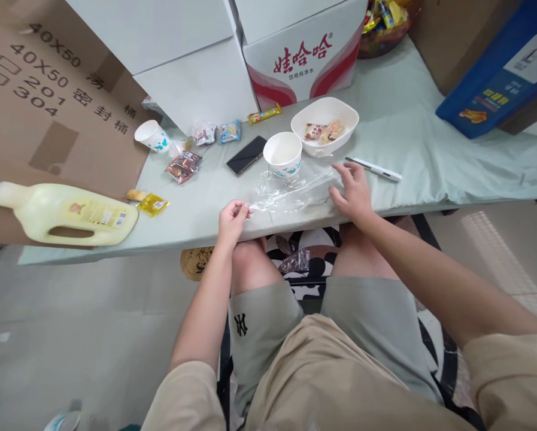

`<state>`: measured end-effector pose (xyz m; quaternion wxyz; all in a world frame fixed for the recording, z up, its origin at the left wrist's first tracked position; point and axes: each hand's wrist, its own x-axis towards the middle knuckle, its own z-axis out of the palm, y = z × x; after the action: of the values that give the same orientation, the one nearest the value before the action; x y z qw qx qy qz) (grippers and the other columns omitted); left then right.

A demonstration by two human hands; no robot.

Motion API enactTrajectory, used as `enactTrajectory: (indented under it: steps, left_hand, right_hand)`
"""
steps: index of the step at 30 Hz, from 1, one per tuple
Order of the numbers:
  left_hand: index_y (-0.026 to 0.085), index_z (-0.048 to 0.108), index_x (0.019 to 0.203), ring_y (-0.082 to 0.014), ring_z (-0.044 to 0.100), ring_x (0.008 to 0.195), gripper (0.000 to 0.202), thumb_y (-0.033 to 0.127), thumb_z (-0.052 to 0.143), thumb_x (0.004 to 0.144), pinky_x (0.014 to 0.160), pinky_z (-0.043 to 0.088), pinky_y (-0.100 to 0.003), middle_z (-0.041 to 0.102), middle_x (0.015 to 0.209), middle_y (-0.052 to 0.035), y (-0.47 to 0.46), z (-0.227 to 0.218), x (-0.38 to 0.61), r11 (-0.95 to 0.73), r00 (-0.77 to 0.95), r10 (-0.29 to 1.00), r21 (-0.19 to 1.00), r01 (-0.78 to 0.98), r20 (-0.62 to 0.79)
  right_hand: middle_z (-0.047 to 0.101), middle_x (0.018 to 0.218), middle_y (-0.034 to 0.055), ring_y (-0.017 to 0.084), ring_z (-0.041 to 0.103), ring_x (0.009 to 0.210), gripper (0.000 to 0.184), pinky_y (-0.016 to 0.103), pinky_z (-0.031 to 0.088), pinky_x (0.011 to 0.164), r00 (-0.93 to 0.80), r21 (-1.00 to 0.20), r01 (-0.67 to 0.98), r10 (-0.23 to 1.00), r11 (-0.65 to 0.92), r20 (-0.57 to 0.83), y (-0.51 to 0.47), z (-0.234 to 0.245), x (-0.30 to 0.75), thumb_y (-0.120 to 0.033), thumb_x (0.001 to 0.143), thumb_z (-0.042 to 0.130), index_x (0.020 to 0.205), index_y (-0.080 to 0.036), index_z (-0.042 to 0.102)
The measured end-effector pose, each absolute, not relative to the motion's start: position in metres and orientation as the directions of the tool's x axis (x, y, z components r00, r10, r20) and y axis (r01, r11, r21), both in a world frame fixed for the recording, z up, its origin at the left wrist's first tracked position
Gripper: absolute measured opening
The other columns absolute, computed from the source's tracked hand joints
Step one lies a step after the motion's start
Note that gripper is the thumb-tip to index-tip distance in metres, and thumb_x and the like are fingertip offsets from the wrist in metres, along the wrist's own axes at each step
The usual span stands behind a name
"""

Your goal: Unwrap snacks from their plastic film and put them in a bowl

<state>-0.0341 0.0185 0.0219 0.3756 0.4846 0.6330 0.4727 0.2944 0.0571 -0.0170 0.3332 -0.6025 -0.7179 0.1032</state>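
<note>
A sheet of clear plastic film (290, 194) lies crumpled on the table between my hands. My left hand (233, 221) pinches its left end near the table's front edge. On the other side, my right hand (352, 190) has its fingers apart beside the film's right end; no grip shows. Just behind the film stands a white paper cup (284, 154) with a blue leaf print. Further back, a white plastic bowl (311, 114) holds wrapped snacks (324, 131). A white pen (376, 169) lies right behind my right hand.
A black phone (246, 155) lies left of the cup. Several snack packets (184, 166) and another paper cup (152, 136) are further left. A yellow jug (77, 214) lies on its side. Cartons (302, 60) line the back; a blue container (501, 72) stands right.
</note>
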Motion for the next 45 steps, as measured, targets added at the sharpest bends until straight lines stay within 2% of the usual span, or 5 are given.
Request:
enactTrajectory:
  steps: [9,17,24,37,45]
  left_hand:
    - [0.019,0.062,0.076,-0.0103,0.055,0.058,0.02,0.034,0.068,0.088,0.061,0.046,-0.022,0.061,0.063,0.001,0.03,0.031,-0.016,-0.047,-0.126,0.989,0.961,0.272,0.084]
    - [0.019,0.06,0.076,-0.0107,0.044,0.058,0.025,0.04,0.071,0.085,0.057,0.035,-0.024,0.053,0.063,0.0028,0.027,0.025,-0.021,-0.053,-0.09,0.991,0.9,0.432,0.101]
    - [0.02,0.056,0.076,-0.0103,0.042,0.056,0.031,0.046,0.071,0.086,0.057,0.035,-0.024,0.048,0.06,0.004,0.029,0.023,-0.025,-0.061,-0.083,0.991,0.915,0.398,0.102]
    - [0.025,0.055,0.111,-0.0166,0.073,0.089,0.056,0.036,0.089,0.067,0.088,0.057,-0.03,0.069,0.079,0.0015,0.027,0.032,-0.026,0.085,-0.057,0.995,0.996,0.039,-0.083]
    - [0.029,0.046,0.126,-0.0048,0.044,0.046,0.052,0.032,0.075,0.083,0.045,0.034,-0.02,0.067,0.083,0.0021,0.035,0.03,-0.017,0.108,-0.187,0.978,0.989,0.103,-0.087]
  right_hand:
    - [0.067,0.119,0.0128,0.032,0.059,0.117,0.046,0.053,0.04,0.108,-0.453,-0.374,0.712,0.796,0.594,0.402,0.01,-0.011,0.287,-0.04,0.088,0.059,0.131,-0.022,0.059]
    - [0.067,0.108,0.012,0.028,0.063,0.1,0.017,0.045,0.049,0.089,-0.385,-0.628,0.565,0.845,0.534,0.372,0.009,0.008,0.293,-0.027,0.084,0.059,0.072,-0.022,0.046]
    - [0.067,0.086,0.0016,0.021,0.069,0.081,0.032,0.041,0.058,0.078,-0.227,-0.968,0.215,0.971,0.128,0.078,0.001,0.033,0.301,-0.041,0.089,0.065,0.113,-0.027,0.048]
    - [0.072,0.106,0.0089,0.025,0.075,0.09,0.052,0.044,0.065,0.081,0.044,-0.985,0.129,0.993,-0.115,-0.11,0.032,0.004,0.297,-0.041,0.089,0.056,0.137,-0.026,0.043]
    - [0.069,0.101,0.0034,0.014,0.067,0.063,0.027,0.032,0.06,0.06,0.212,-0.99,0.098,0.974,-0.105,-0.082,0.034,0.01,0.283,-0.03,0.088,0.051,0.115,-0.026,0.048]
